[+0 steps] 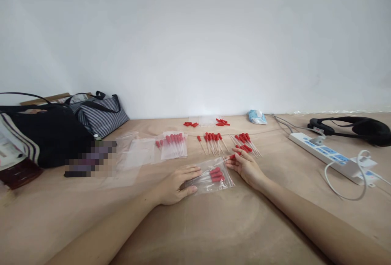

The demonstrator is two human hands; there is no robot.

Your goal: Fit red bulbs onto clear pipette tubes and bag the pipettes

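Observation:
A clear zip bag [204,184] lies on the table with several red-bulbed droppers [216,174] in it, bulbs toward its right end. My left hand [179,183] grips the bag's left end, thumb on the near side and fingers on the far side. At the bag's right, open-looking edge, my right hand [247,168] pinches one dropper by its red bulb [234,156]. That dropper's tube points left toward the bag; whether its tip is inside I cannot tell. Just beyond my hands lie loose droppers in a middle group [214,138] and a right group [244,139].
Filled bags of droppers [174,141] and flat clear bags [139,151] lie on the left. Loose red bulbs [191,124] and glass tubes [207,121] sit near the wall. Right: a power strip [330,155], cables, a black headset [351,128]. Far left: a black bag [61,130].

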